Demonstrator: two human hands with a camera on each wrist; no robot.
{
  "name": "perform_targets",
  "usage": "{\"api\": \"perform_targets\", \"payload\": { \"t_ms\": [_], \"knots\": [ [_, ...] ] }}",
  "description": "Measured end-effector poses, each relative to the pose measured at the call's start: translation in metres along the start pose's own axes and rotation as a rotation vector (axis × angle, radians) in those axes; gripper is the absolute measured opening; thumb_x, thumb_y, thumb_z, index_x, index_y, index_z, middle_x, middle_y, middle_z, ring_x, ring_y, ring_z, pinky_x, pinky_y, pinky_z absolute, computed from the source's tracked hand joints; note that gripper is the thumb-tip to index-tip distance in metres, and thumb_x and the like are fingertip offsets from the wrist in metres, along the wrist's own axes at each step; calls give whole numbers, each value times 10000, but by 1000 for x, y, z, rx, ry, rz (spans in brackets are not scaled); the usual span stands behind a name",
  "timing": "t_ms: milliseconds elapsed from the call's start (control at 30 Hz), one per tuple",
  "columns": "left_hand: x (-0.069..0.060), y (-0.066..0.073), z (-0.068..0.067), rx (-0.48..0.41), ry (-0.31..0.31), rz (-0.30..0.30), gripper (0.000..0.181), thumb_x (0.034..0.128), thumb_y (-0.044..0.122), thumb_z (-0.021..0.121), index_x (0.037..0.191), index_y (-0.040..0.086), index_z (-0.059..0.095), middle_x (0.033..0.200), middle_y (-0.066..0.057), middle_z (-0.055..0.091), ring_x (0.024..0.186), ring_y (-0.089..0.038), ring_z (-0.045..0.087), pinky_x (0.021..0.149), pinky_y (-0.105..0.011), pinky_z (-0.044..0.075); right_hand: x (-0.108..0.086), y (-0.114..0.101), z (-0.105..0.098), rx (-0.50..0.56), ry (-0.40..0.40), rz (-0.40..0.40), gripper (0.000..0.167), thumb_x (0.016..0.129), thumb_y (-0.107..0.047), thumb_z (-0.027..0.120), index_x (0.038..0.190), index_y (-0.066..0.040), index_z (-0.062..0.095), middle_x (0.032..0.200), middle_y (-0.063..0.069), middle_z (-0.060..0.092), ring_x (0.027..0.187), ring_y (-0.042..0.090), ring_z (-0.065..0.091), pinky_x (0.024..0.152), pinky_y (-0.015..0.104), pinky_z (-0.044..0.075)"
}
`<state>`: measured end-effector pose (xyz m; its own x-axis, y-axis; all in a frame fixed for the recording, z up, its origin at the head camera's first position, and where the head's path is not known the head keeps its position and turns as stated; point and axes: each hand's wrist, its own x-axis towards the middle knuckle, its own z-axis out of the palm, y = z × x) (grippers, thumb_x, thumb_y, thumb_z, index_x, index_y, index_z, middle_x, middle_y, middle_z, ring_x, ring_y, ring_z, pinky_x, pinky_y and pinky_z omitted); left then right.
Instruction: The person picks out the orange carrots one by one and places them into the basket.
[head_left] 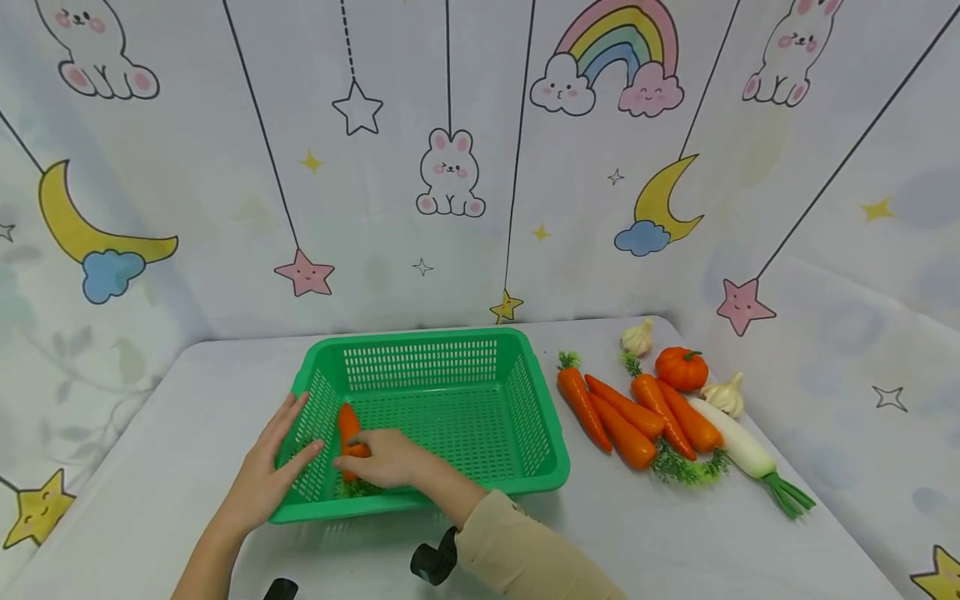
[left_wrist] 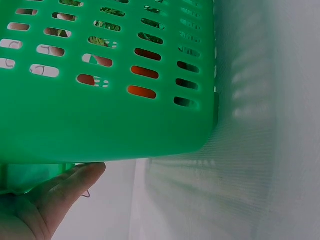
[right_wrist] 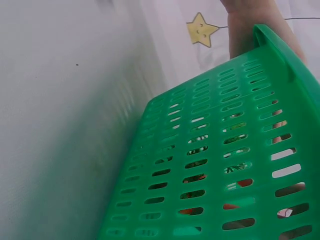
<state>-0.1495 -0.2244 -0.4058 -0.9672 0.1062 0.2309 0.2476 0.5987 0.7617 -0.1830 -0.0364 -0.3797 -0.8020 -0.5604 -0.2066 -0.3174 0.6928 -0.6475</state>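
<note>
A green plastic basket (head_left: pixel 420 500) with slotted walls stands on the white table. Inside it, near the left wall, lies an orange carrot (head_left: pixel 349 423) with its leafy green top toward the near side. My right hand (head_left: pixel 386 458) reaches over the near rim and grips the carrot around its middle. At the basket's left rim rests my left hand (head_left: pixel 262 471), its fingers extended and spread. In the left wrist view the left hand (left_wrist: pixel 60 200) lies against the rim, and orange shows through the slots. The right wrist view has the basket wall (right_wrist: pixel 210 150) hiding the right hand.
Right of the basket lie several carrots (head_left: pixel 577 408), a white radish (head_left: pixel 738 442) with green stalks, a small orange pumpkin (head_left: pixel 682 368) and two garlic bulbs (head_left: pixel 637 338). A black object (head_left: pixel 435 560) shows by the right sleeve. A patterned cloth (head_left: pixel 375 250) hangs behind the table.
</note>
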Motion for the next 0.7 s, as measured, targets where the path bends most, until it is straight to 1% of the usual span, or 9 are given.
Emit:
{"api": "perform_targets", "payload": {
  "t_ms": [100, 167, 267, 333, 433, 500, 567, 633, 700],
  "knots": [
    [1, 1, -1, 0, -4, -3, 653, 929, 269, 530, 1475, 183, 181, 1514, -162, 75, 1321, -477, 113, 858, -757, 177, -1, 2, -1, 14, 7, -17, 509, 910, -410, 517, 1298, -79, 508, 1190, 45, 586, 1046, 148, 558, 814, 277, 475],
    [1, 2, -1, -2, -7, -4, 656, 928, 261, 532, 1475, 187, 179, 1514, -162, 74, 1320, -479, 114, 858, -755, 179, -1, 3, -1, 21, 15, -34, 514, 905, -400, 530, 1302, -75, 501, 1158, 47, 602, 984, 124, 578, 772, 254, 482],
    [2, 2, 0, -1, -4, 4, 662, 922, 257, 543, 1475, 193, 183, 1511, -168, 83, 1315, -483, 125, 855, -752, 188, -3, 5, -1, 30, 38, -66, 515, 899, -380, 550, 1299, -60, 500, 1098, 49, 623, 855, 77, 588, 685, 211, 482],
    [2, 1, 0, 2, -2, 13, 679, 911, 261, 564, 1474, 206, 188, 1512, -164, 89, 1314, -481, 132, 853, -750, 195, -5, 6, -1, 38, 58, -86, 500, 899, -360, 558, 1293, -55, 505, 1055, 48, 628, 756, 44, 565, 612, 187, 467],
    [2, -1, 1, 10, -5, 27, 714, 889, 265, 597, 1473, 232, 187, 1513, -157, 90, 1315, -478, 136, 844, -751, 203, -10, 8, -4, 57, 85, -118, 478, 904, -328, 561, 1285, -45, 509, 1029, 62, 623, 690, 38, 539, 551, 176, 451],
    [2, -2, 0, 10, -11, 33, 735, 878, 262, 615, 1473, 246, 185, 1515, -151, 85, 1317, -476, 131, 838, -753, 205, -14, 10, -6, 49, 102, -132, 476, 910, -326, 551, 1293, -48, 502, 1096, 67, 610, 789, 68, 576, 617, 190, 475],
    [2, -2, 0, 4, -15, 36, 740, 874, 258, 620, 1473, 250, 185, 1515, -150, 81, 1318, -475, 125, 833, -756, 205, -19, 12, -10, 44, 124, -145, 475, 916, -322, 544, 1303, -51, 492, 1185, 66, 581, 964, 119, 581, 744, 233, 490],
    [2, -3, 0, -2, -16, 34, 735, 878, 254, 615, 1473, 251, 184, 1515, -151, 78, 1317, -477, 124, 828, -758, 205, -23, 14, -15, 33, 146, -156, 476, 921, -327, 535, 1314, -65, 482, 1268, 55, 534, 1127, 162, 516, 866, 280, 459],
    [3, -2, 0, -8, -11, 27, 726, 882, 247, 608, 1473, 248, 185, 1515, -151, 81, 1319, -475, 122, 834, -757, 202, -28, 17, -19, 34, 165, -171, 473, 924, -327, 530, 1323, -79, 475, 1310, 43, 501, 1194, 182, 466, 924, 312, 428]
  ]
}}
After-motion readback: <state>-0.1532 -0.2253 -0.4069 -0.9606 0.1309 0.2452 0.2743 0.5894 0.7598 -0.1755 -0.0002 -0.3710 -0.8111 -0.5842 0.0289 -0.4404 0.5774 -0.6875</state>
